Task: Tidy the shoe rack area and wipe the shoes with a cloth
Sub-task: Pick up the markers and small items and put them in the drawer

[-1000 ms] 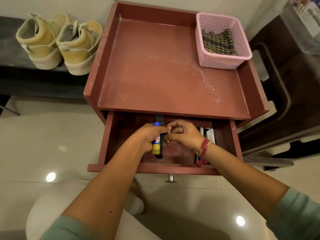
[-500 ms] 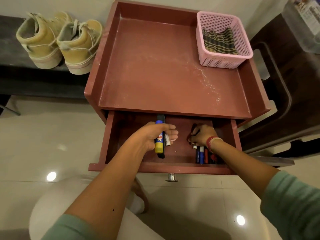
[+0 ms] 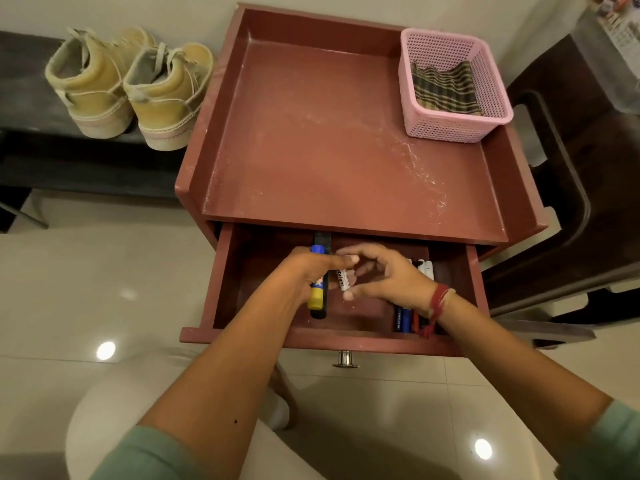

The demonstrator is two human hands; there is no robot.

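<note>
Reddish-brown painted wood makes up the cabinet, whose raised-edge top is marked with pale dust or scuffs and is bare except at the far right corner. Below it the drawer is pulled out, apparently so that its loose contents can be sorted. To the cabinet's left, a pair of tan high-top shoes is set side by side on a dark low bench, heels toward the camera; they are not yet being wiped. A pink perforated basket is parked in the top's far right corner, and a folded striped cloth is kept inside it, well apart from the shoes, presumably ready for the wiping step.

Inside the drawer, the left hand is closed around a bundle of markers, among them a blue-capped yellow one, a black one and a white one; they are gripped together, probably so that they can be shifted as a group. The right hand is held just beside it with its fingers curled loosely and apart, gripping nothing that can be made out, as if reaching for the white marker. Behind the right wrist, which bears a red thread band, more pens are lined up along the drawer's right side, which suggests that this is where the gathered ones are being collected. The tidying stage is judged to be under way.
</note>
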